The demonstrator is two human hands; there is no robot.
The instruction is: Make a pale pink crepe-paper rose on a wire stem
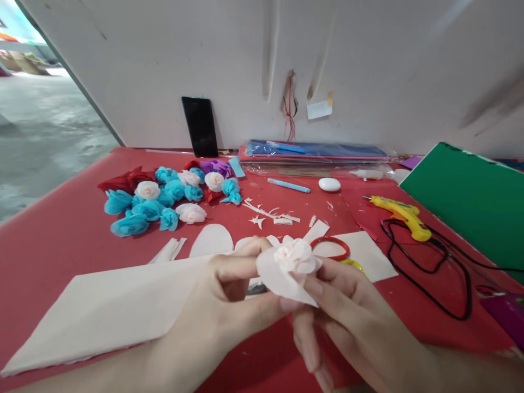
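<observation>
Between my two hands is a pale pink paper flower [295, 255], with a wide round petal spread out on its left side. My left hand [233, 297] pinches that petal between thumb and fingers. My right hand [344, 300] grips the flower's base from the right, its lower fingers curled beneath. Just behind the hands lie scissors [331, 247] with red and yellow handles, partly hidden by the fingers. A folded sheet of cream paper [110, 308] lies under my left forearm, and a rounded paper cutout [213, 241] sits beyond it.
Finished blue, pink, red and purple paper flowers [149, 210] cluster at the left back. A yellow glue gun [401, 215] with a black cord lies right, beside a green board [466, 202]. A phone [200, 126] leans on the wall. Paper scraps [282, 221] lie mid-table.
</observation>
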